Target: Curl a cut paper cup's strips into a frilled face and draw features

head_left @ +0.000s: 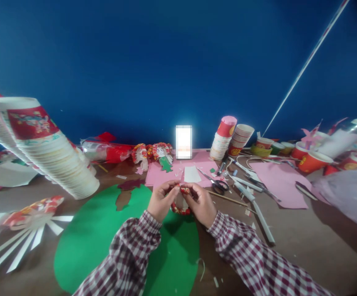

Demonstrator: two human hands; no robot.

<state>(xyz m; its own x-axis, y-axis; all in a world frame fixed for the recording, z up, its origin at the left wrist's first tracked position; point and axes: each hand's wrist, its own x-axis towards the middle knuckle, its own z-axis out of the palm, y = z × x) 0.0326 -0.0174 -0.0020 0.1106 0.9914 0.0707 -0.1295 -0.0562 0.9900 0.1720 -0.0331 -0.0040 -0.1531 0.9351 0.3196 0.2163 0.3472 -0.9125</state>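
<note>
My left hand point(163, 202) and my right hand point(203, 205) meet above a large green paper sheet point(126, 250). Between them is a red, gold and white paper-cup craft point(182, 211) with a curled rim. The fingers of both hands are pinched on its upper edge; part of it is hidden behind them. Just beyond lie a white paper piece point(192, 174) and black-handled scissors point(220, 186). Farther back, two similar curled cup crafts point(140, 155) stand by a green paper cutout point(165, 163).
Tall leaning paper-cup stacks point(52, 152) rise at left, beside a cup cut into strips point(33, 230). Smaller cup stacks point(221, 144) stand at the back. On the right are a glue gun point(248, 191), pink paper point(280, 185), orange cups point(314, 162) and a plastic bag point(348, 193).
</note>
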